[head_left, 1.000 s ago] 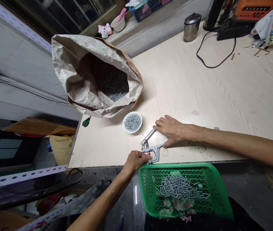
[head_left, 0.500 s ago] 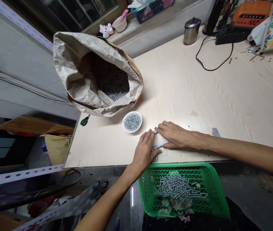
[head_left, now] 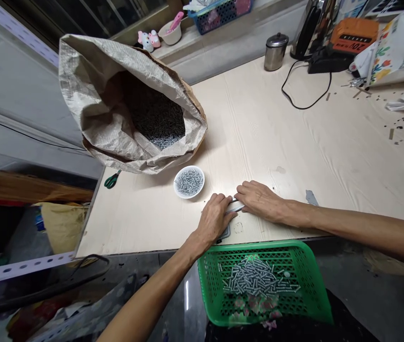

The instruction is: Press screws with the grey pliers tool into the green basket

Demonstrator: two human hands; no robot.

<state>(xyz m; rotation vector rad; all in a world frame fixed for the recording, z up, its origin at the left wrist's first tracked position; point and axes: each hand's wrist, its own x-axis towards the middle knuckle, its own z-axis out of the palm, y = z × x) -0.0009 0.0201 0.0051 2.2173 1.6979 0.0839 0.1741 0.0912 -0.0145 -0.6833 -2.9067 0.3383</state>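
Observation:
Both my hands rest on a small metal hand tool (head_left: 233,206) near the table's front edge. My left hand (head_left: 214,219) lies over the tool's near end with its fingers curled down on it. My right hand (head_left: 258,199) presses flat on the tool's handle, fingers together. Only a sliver of the tool shows between the hands. A small white bowl (head_left: 189,182) full of little screws stands just left of my left hand. Below the table edge, a green plastic basket (head_left: 294,256) holds a heap of silvery screws (head_left: 255,279).
A big open paper sack (head_left: 91,104) of screws stands at the table's back left, green scissors (head_left: 112,178) beside it. A steel canister (head_left: 275,51), a black cable (head_left: 305,97) and an orange device (head_left: 353,34) stand at the far right, with scraps scattered near them.
My left hand rose from the tool's jaw at the table edge and came down on top of the tool. My right hand slid inward along the handle, closing the tool flat.

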